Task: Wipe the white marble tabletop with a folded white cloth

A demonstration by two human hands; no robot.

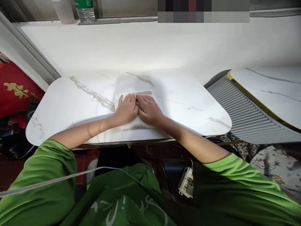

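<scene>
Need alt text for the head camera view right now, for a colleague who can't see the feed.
The left hand and right hand lie flat, side by side and palms down, on a folded white cloth near the front of a white marble-patterned table. A green-labelled water bottle stands far back, beyond the table.

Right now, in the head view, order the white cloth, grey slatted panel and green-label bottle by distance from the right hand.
1. white cloth, flat under the right hand.
2. grey slatted panel, off to the right.
3. green-label bottle, far back on the left.
</scene>
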